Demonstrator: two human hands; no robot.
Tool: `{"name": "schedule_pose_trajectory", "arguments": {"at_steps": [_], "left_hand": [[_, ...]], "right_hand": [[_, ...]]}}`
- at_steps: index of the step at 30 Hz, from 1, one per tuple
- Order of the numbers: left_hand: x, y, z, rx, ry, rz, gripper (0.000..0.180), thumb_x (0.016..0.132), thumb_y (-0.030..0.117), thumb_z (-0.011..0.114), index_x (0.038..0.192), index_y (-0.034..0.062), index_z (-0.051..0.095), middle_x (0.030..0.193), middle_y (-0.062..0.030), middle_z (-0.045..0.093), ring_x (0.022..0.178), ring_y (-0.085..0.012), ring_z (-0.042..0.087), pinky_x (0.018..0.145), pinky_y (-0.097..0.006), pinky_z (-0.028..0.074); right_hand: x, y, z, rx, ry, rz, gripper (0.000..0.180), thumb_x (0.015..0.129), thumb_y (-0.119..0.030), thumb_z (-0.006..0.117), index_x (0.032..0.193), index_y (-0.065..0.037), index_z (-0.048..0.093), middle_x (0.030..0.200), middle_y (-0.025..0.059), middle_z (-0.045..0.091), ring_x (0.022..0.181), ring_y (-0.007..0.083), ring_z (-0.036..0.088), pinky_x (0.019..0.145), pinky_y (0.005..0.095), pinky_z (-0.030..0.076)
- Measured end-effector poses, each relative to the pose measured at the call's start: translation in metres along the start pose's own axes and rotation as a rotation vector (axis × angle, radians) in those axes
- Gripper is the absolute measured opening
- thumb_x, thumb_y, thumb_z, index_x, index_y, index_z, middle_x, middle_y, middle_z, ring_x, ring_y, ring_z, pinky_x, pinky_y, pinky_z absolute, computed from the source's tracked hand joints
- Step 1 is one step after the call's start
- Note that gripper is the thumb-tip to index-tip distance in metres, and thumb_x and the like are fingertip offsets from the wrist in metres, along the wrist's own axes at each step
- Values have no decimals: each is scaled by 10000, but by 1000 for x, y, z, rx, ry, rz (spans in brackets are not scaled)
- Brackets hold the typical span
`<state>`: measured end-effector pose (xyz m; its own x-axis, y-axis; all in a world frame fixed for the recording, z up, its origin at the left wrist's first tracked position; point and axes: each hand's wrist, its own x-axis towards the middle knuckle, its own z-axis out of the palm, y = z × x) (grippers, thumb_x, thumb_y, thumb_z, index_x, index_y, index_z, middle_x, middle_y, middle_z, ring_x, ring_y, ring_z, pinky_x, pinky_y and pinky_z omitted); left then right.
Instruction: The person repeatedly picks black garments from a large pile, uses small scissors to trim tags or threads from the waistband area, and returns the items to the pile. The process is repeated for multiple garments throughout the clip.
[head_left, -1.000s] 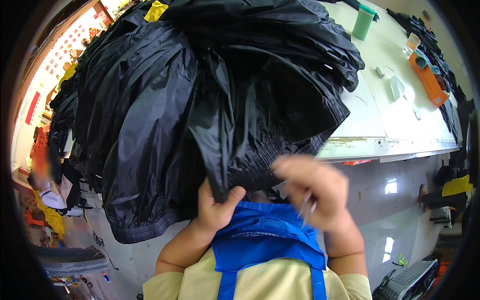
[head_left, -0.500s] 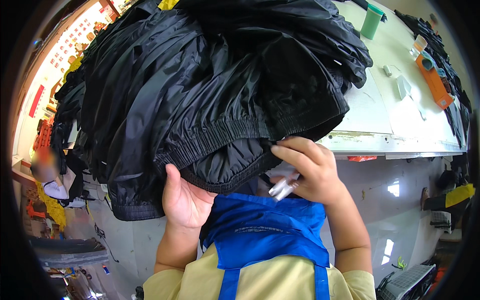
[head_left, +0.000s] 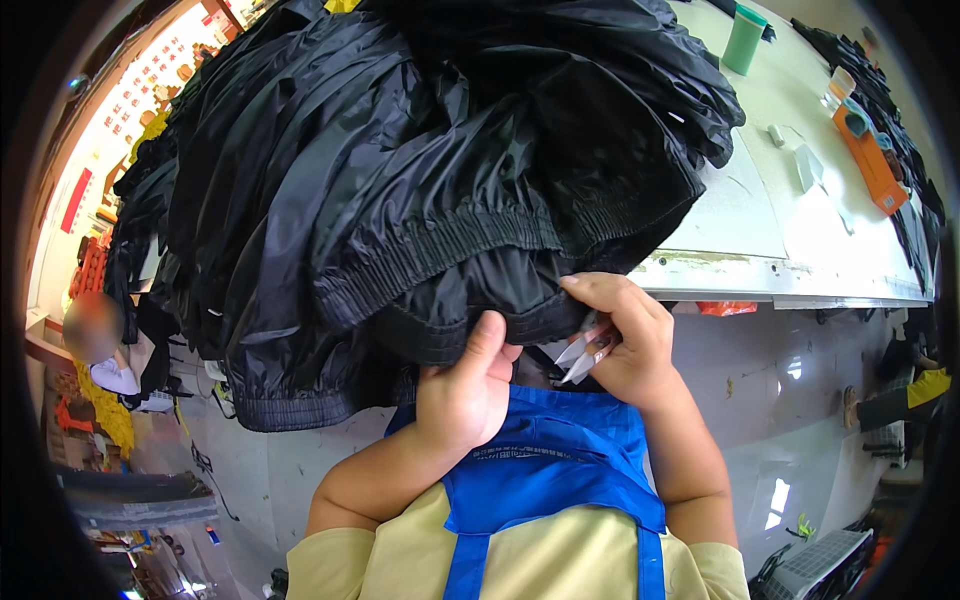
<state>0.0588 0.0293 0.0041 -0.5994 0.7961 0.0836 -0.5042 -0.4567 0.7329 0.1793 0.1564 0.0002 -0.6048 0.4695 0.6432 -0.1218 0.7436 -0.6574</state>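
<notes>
A shiny black garment [head_left: 480, 180] with a gathered elastic waistband [head_left: 440, 245] hangs over the table's front edge toward me. Its opening faces me, and the lower side of the band [head_left: 440, 340] shows beneath the upper. My left hand [head_left: 465, 390] is closed on that lower band, thumb on top and fingers underneath. To its right, my right hand [head_left: 635, 340] pinches the band's edge between thumb and forefinger. Small silver thread snips [head_left: 580, 355] sit in the same right hand, their two pointed blades apart and aimed down-left. Its remaining fingers are partly hidden.
More black garments [head_left: 270, 100] are heaped on the pale table [head_left: 720, 230]. At the right stand a green cup [head_left: 744, 40] and an orange box [head_left: 868, 160] with small items. A blurred person [head_left: 110, 350] is at the far left; another person's leg [head_left: 885, 408] shows at right.
My left hand has moved right along the lower band and now grips it with the thumb on top. The snips in my right hand have turned, and their blades now show apart.
</notes>
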Motion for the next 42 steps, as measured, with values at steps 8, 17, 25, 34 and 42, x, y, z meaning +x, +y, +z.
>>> {"name": "schedule_pose_trajectory", "arguments": {"at_steps": [8, 17, 25, 34, 42], "left_hand": [[-2, 23, -6, -137, -71, -204, 301, 996, 201, 405, 1218, 43, 532, 1162, -141, 620, 1092, -270, 598, 952, -445, 471], [-6, 32, -4, -130, -71, -258, 304, 988, 207, 445, 1227, 36, 521, 1170, -144, 612, 1101, -273, 591, 979, -450, 443], [-6, 33, 2, -57, -53, -253, 303, 982, 202, 464, 1234, 41, 512, 1183, -146, 603, 1109, -271, 584, 986, -450, 434], [-7, 34, -5, -122, -80, -265, 296, 977, 190, 477, 1234, 47, 509, 1160, -146, 612, 1085, -274, 599, 960, -448, 459], [-8, 37, -1, -81, -63, -275, 294, 980, 181, 467, 1235, 38, 502, 1169, -152, 605, 1082, -286, 600, 977, -460, 446]], "right_hand": [[17, -15, -33, -9, -45, -23, 351, 677, -44, 757, 995, -8, 612, 874, 88, 587, 731, 195, 560, 631, 285, 477], [30, -18, -20, -134, -5, -230, 391, 566, -73, 791, 942, -41, 688, 843, 63, 621, 718, 202, 569, 609, 300, 463], [24, -20, -12, -102, 15, -172, 350, 581, -52, 790, 916, -38, 689, 834, 68, 631, 721, 212, 587, 620, 299, 476], [14, -12, -16, -8, -20, -101, 364, 570, -52, 804, 915, -32, 691, 831, 62, 636, 724, 195, 593, 626, 295, 473], [21, -19, -12, 0, -60, -129, 338, 566, -43, 800, 886, -32, 694, 806, 57, 635, 719, 199, 593, 621, 298, 474]]}}
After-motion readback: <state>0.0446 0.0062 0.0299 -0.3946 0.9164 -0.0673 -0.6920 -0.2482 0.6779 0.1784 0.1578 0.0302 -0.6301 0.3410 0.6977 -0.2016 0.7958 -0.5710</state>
